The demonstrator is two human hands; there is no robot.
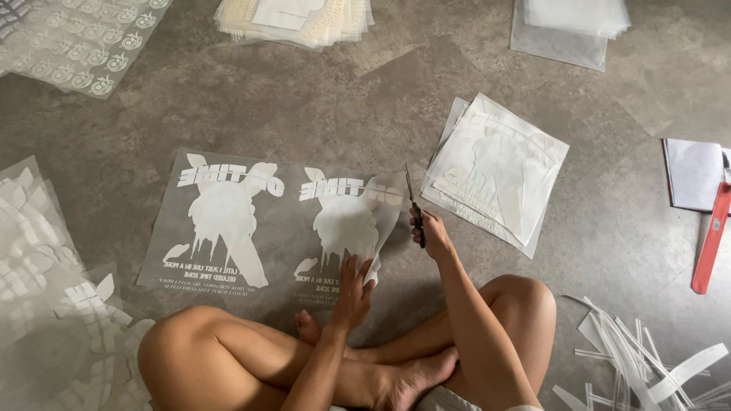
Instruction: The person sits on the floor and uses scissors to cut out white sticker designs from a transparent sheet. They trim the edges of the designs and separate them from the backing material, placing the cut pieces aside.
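- R hand (429,228): fingers curled tight round the handles of scissors (413,205), blades pointing up and away, tip at the top right edge of the film sheet (228,228).
- L hand (352,288): fingers together, fairly straight, pinching/lifting the sheet's lower right corner; that edge curls up off the floor (343,114).
- Sheet: clear film w/ two white printed figures side by side, lying flat in front of the crossed legs, just left of the scissors.
- Stack of cut prints (495,171) lies just right of the R hand.
- Trimmed strips (647,358) heaped at lower right, well apart from both hands.
- Red ruler (712,236) + notebook (693,173) at far right.
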